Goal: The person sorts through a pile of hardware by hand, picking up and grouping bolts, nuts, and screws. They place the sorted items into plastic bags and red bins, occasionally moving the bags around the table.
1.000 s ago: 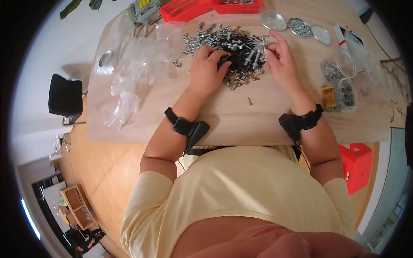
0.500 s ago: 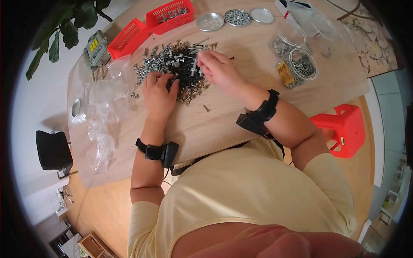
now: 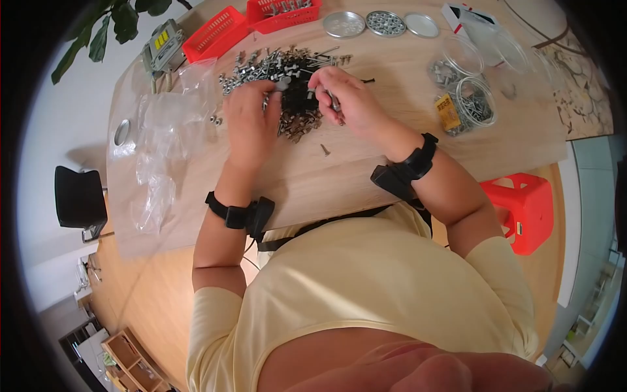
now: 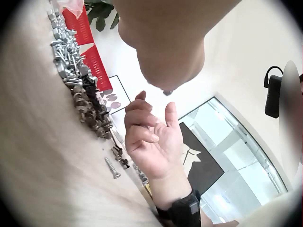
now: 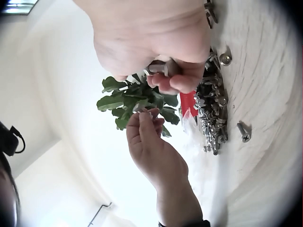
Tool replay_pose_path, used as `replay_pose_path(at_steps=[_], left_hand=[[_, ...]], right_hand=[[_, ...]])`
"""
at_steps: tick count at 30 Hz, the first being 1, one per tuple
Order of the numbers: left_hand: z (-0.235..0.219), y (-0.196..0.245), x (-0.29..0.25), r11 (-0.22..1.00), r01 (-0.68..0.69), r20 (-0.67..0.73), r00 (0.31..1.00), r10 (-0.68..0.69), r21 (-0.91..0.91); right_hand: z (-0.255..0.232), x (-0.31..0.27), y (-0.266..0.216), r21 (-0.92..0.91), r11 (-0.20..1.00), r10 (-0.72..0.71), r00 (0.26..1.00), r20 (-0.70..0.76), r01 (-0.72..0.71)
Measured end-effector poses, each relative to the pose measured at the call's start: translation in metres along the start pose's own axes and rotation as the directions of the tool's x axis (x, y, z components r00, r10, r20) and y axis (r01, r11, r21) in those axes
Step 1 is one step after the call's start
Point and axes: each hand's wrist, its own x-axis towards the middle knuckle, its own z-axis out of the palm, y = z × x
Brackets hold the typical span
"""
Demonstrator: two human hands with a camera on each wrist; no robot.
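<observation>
A heap of mixed bolts, screws and nuts [image 3: 300,121] lies on the wooden table, silvery at the back, black in the middle, brownish in front. My left hand [image 3: 251,121] is over its left side, pinching a bolt with a wide round head [image 3: 282,85] between thumb and fingers. At the heap's right edge, my right hand [image 3: 353,108] has its fingers curled around a thick silver bolt [image 5: 163,67], which lies against the palm in the right wrist view. One loose screw [image 3: 324,150] lies in front of the heap.
Two red baskets [image 3: 215,34] stand behind the heap, one containing bolts. Round metal tins [image 3: 344,25] sit at the back. Clear tubs of hardware [image 3: 475,101] are to the right, crumpled plastic bags [image 3: 157,176] to the left. A grey device [image 3: 163,46] stands back left.
The head view has shifted. The right hand's bolt has gone from upright at the fingertips into the curled fingers. My left hand has brought up a bolt from the heap.
</observation>
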Motion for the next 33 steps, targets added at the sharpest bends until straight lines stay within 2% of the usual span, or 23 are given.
replay_pose_path(at_steps=[1,2,3,4,5,6,9,10,11,12,13,14,15,16,17,19,20,22,24,26,30,32,33], left_hand=[[-0.005,0.011,0.005,0.994,-0.111,0.025,0.994,0.111,0.007],[-0.006,0.020,0.008,0.975,-0.220,0.052,0.974,0.219,0.012],[-0.002,0.024,0.011,0.965,-0.262,0.081,0.961,0.264,-0.031],[0.003,0.030,0.014,0.967,-0.255,0.078,0.963,0.256,-0.022],[0.008,0.037,0.017,0.948,-0.312,0.087,0.945,0.317,-0.061],[0.012,0.041,0.019,0.925,-0.367,0.094,0.922,0.376,-0.100],[0.017,0.043,0.027,0.919,-0.365,0.085,0.921,0.380,-0.150],[0.021,0.038,0.031,0.921,-0.361,0.091,0.922,0.376,-0.148],[0.026,0.030,0.036,0.933,-0.290,0.040,0.951,0.305,-0.213],[0.030,0.024,0.041,0.934,-0.222,-0.005,0.973,0.230,-0.280],[0.029,0.020,0.047,0.952,-0.240,-0.066,0.971,0.232,-0.189],[0.030,0.016,0.048,0.952,-0.242,-0.061,0.970,0.234,-0.189],[0.031,0.013,0.049,0.964,-0.212,0.016,0.976,0.217,-0.162],[0.032,0.011,0.050,0.974,-0.186,0.091,0.976,0.198,-0.131],[0.035,0.011,0.049,0.973,-0.191,0.093,0.975,0.203,-0.127],[0.049,0.017,0.045,0.969,-0.167,0.347,0.911,0.223,-0.182],[0.055,0.023,0.044,0.968,-0.173,0.347,0.910,0.227,-0.179],[0.066,0.035,0.040,0.958,-0.271,0.321,0.902,0.288,-0.096],[0.076,0.032,0.041,0.947,-0.320,0.301,0.900,0.316,-0.039],[0.085,0.023,0.052,0.959,-0.270,0.275,0.932,0.237,0.088],[0.076,-0.002,0.069,0.970,-0.207,0.260,0.951,0.169,0.127],[0.070,-0.005,0.073,0.967,-0.146,0.320,0.945,0.073,0.208],[0.072,-0.008,0.074,0.981,-0.053,0.401,0.916,-0.026,0.186]], right_hand=[[0.002,-0.001,-0.001,0.122,0.992,0.023,0.999,0.029,-0.026],[0.005,-0.002,-0.004,0.124,0.992,0.029,0.999,0.038,-0.034],[0.009,-0.004,-0.008,0.223,0.971,0.067,0.995,0.080,-0.083],[0.011,-0.005,-0.011,0.315,0.939,0.100,0.987,0.126,-0.135],[0.013,-0.006,-0.012,0.367,0.911,0.181,0.982,0.051,-0.187],[0.009,-0.004,-0.009,0.365,0.911,0.186,0.981,0.060,-0.195],[-0.007,0.001,-0.005,0.381,0.904,0.145,0.977,0.154,-0.194],[-0.008,0.001,-0.011,0.369,0.920,0.124,0.991,0.048,-0.133],[-0.011,0.001,-0.015,0.351,0.934,0.099,0.993,-0.061,-0.071],[-0.018,0.003,-0.017,0.357,0.931,0.101,0.993,-0.061,-0.072],[-0.026,0.007,-0.019,0.379,0.924,0.012,0.985,-0.172,0.055],[-0.032,0.009,-0.021,0.386,0.904,-0.073,0.957,-0.282,0.183],[-0.037,0.010,-0.024,0.389,0.902,-0.075,0.956,-0.283,0.186],[-0.040,0.012,-0.028,0.424,0.864,-0.090,0.911,-0.403,0.273],[-0.044,0.013,-0.031,0.445,0.819,-0.093,0.850,-0.518,0.361],[-0.059,0.015,-0.028,0.480,0.794,-0.099,0.857,-0.506,0.375],[-0.062,0.016,-0.027,0.509,0.771,-0.103,0.863,-0.495,0.383],[-0.063,0.014,-0.024,0.495,0.778,-0.139,0.874,-0.465,0.387],[-0.063,0.011,-0.025,0.481,0.785,-0.173,0.884,-0.435,0.390],[-0.063,0.010,-0.027,0.488,0.784,-0.178,0.893,-0.414,0.383],[-0.064,0.010,-0.027,0.470,0.776,-0.200,0.870,-0.450,0.421],[-0.066,0.013,-0.026,0.479,0.772,-0.197,0.874,-0.445,0.418],[-0.066,0.013,-0.025,0.480,0.768,-0.200,0.871,-0.449,0.424]])
